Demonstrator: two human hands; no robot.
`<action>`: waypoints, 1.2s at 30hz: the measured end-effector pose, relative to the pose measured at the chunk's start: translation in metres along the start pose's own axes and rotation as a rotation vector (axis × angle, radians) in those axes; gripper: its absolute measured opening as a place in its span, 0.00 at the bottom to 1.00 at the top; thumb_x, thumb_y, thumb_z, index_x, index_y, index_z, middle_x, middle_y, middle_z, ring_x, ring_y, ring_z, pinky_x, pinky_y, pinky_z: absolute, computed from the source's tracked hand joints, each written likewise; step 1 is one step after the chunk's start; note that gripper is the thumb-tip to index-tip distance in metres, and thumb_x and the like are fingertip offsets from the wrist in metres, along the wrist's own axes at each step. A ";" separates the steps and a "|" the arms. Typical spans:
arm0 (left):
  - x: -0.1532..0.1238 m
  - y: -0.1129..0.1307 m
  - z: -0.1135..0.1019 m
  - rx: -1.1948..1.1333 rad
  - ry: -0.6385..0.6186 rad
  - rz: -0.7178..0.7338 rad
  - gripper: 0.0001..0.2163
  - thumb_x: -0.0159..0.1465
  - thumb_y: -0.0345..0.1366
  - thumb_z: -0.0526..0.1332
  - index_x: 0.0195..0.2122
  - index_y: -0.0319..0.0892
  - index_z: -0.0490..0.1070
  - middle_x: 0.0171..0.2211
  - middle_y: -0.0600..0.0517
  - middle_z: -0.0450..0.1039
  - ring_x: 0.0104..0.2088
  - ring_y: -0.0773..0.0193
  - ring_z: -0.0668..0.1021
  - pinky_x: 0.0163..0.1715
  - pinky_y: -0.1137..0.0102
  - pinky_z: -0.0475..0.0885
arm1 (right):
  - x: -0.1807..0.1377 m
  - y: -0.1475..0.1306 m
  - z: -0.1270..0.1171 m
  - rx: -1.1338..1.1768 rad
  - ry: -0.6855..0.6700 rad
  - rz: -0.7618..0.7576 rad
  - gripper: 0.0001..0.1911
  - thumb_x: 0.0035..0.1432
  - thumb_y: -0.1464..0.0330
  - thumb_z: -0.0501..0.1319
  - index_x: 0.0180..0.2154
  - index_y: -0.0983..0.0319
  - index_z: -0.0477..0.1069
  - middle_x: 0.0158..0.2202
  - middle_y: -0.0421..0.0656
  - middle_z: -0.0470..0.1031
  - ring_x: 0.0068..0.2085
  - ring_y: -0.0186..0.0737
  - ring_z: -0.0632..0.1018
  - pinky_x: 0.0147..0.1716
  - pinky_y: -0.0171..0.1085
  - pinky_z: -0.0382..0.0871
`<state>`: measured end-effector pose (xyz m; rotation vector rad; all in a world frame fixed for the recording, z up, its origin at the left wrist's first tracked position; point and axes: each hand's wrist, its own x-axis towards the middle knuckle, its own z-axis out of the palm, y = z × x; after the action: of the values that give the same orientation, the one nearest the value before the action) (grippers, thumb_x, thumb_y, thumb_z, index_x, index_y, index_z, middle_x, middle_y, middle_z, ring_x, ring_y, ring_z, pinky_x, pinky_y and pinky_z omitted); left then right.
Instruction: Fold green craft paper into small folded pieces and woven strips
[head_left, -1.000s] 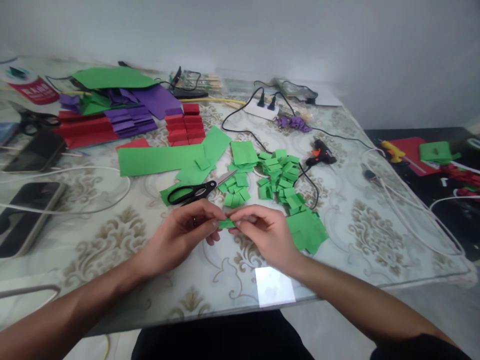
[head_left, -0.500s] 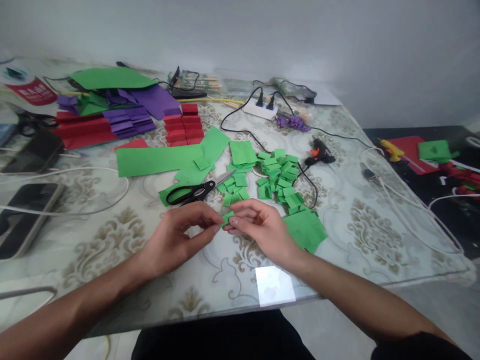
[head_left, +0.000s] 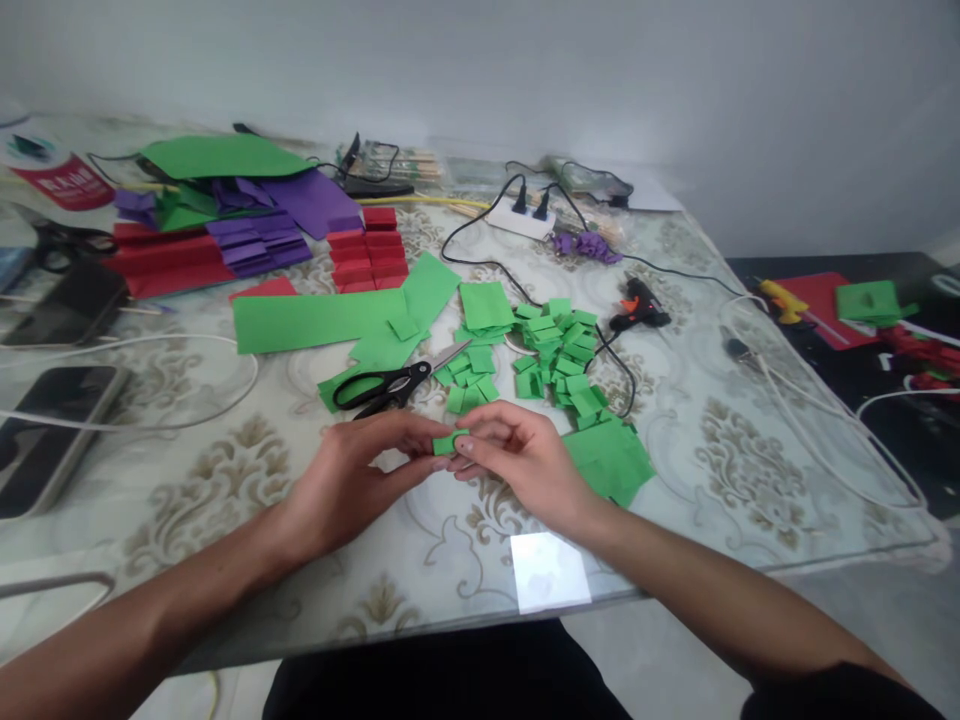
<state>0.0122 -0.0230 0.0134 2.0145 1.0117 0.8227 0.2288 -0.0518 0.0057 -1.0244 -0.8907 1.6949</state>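
Observation:
A small green paper piece is pinched between both hands above the front of the table. My left hand grips its left side with thumb and fingers, while my right hand has its thumb pressed on the right side. Just beyond my left hand lie black-handled scissors, blades pointing right. Past my fingertips is a heap of small green paper pieces, some of them folded. Larger green sheets lie by my right wrist, partly covered by it. A long green strip stretches behind the scissors.
A black glue gun rests right of the heap, its cord running to a white power strip. Red folded paper and purple paper lie at the back left. A phone and white cable are at left.
The green paper piece has turned more level and shows more of its face between my fingers. Both hands have shifted only slightly.

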 end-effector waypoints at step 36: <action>0.004 0.007 0.004 -0.506 -0.090 -0.281 0.06 0.70 0.37 0.67 0.37 0.41 0.77 0.31 0.52 0.81 0.33 0.65 0.81 0.36 0.71 0.74 | -0.006 0.002 0.007 -0.113 0.080 -0.133 0.14 0.54 0.62 0.77 0.40 0.58 0.79 0.30 0.37 0.83 0.33 0.39 0.86 0.39 0.40 0.86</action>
<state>0.0199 -0.0237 0.0176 1.4314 0.9000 0.7379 0.2229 -0.0583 0.0084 -1.0764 -0.9885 1.4969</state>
